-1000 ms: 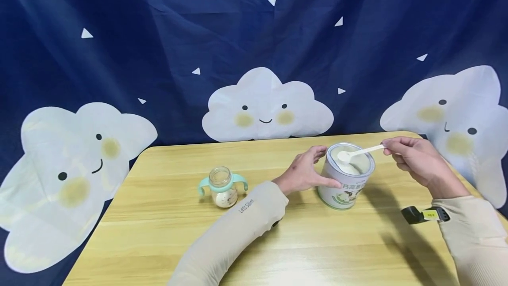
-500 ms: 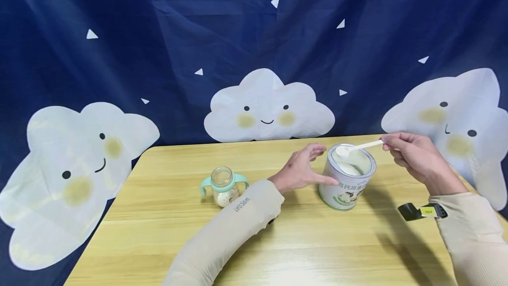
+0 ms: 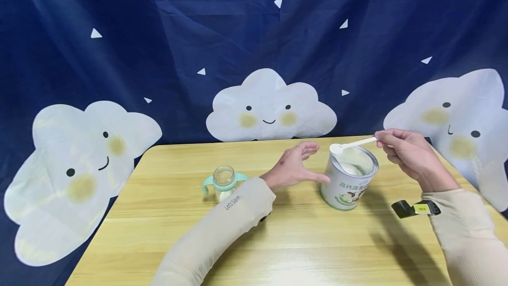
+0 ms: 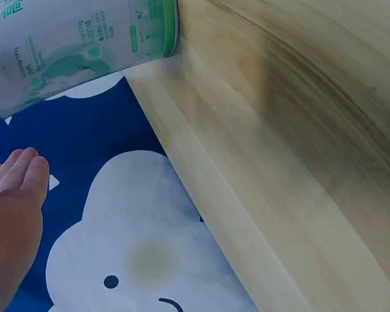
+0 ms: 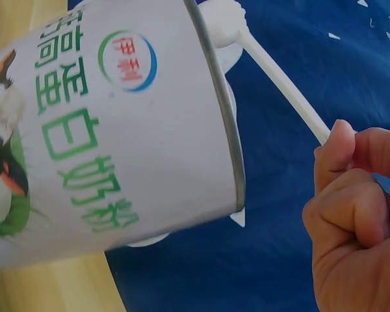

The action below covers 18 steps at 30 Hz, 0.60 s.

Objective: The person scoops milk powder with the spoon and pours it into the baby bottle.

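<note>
My right hand [image 3: 409,153] pinches the handle end of a white measuring scoop [image 3: 359,143]. In the right wrist view the bowl of the scoop [image 5: 222,25] is heaped with white powder, just over the rim of the milk powder can [image 5: 143,130]. That open can [image 3: 344,189] stands upright on the table, with white powder [image 3: 351,169] inside. My left hand [image 3: 293,167] is left of the can, thumb and fingers spread apart, holding nothing. In the left wrist view its fingers [image 4: 16,172] show apart from the can [image 4: 78,49].
An uncapped baby bottle [image 3: 224,180] with mint-green handles stands on the wooden table [image 3: 301,237], left of my left hand and partly behind my left sleeve [image 3: 226,228]. A dark blue curtain [image 3: 238,21] with cloud faces hangs behind the table's far edge.
The scoop has risen from inside the can to above its rim, moving left. My left hand has drawn off the can's side, leftward. The view has shifted slightly.
</note>
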Each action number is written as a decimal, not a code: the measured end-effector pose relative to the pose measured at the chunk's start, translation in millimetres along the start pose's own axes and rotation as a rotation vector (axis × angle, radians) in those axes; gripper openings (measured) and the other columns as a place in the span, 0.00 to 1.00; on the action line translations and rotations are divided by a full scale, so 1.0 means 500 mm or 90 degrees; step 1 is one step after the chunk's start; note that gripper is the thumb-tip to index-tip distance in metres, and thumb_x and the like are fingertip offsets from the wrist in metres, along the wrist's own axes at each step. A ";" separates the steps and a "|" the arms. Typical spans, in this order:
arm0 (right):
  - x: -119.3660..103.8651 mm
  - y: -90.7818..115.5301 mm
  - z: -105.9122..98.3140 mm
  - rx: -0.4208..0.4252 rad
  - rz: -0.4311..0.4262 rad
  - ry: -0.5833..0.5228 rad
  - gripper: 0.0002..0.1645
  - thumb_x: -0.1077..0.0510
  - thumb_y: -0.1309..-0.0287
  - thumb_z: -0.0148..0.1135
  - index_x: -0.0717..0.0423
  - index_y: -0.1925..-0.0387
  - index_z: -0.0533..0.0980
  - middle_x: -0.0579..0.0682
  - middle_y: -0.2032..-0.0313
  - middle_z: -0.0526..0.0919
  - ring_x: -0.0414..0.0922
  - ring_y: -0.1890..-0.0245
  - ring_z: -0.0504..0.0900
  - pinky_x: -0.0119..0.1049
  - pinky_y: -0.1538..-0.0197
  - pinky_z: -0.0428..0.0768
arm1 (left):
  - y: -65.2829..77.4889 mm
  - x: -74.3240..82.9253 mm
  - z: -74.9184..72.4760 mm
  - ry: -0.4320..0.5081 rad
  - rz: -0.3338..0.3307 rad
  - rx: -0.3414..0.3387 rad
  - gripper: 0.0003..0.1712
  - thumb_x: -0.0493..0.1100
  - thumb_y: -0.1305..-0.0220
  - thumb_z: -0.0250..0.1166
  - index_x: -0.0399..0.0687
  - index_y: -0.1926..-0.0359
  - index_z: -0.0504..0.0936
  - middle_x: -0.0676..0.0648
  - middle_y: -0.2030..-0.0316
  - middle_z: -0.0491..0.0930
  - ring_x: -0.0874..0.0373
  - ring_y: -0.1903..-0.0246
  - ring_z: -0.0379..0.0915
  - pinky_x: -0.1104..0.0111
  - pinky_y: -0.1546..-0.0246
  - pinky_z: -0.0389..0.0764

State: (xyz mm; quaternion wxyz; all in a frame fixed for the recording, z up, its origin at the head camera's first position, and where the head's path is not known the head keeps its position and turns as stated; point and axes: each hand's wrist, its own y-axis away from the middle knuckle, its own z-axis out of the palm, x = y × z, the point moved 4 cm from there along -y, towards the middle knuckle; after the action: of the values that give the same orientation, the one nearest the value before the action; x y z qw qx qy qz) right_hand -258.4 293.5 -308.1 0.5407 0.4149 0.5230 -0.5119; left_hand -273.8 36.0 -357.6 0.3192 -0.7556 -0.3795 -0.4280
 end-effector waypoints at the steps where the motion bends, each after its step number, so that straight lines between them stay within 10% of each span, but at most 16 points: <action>1: -0.001 -0.001 0.002 0.002 0.002 0.001 0.13 0.64 0.29 0.57 0.54 0.71 0.82 0.43 0.77 0.78 0.43 0.80 0.46 0.36 0.79 0.41 | 0.001 0.000 -0.002 0.001 0.000 0.000 0.53 0.47 0.57 0.85 0.43 0.32 0.68 0.48 0.33 0.71 0.59 0.33 0.66 0.70 0.34 0.67; 18: -0.003 -0.015 0.044 -0.005 0.017 0.001 0.12 0.64 0.30 0.58 0.53 0.71 0.81 0.42 0.78 0.78 0.33 0.86 0.60 0.35 0.79 0.41 | 0.022 0.004 -0.044 -0.014 0.013 0.006 0.52 0.45 0.57 0.85 0.43 0.32 0.68 0.51 0.34 0.72 0.59 0.34 0.67 0.69 0.35 0.68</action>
State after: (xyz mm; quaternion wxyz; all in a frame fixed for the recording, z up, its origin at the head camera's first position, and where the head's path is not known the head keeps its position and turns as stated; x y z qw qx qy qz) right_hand -262.4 271.3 -303.3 0.5486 0.4199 0.5198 -0.5025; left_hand -272.8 13.2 -348.1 0.3226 -0.7628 -0.3772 -0.4144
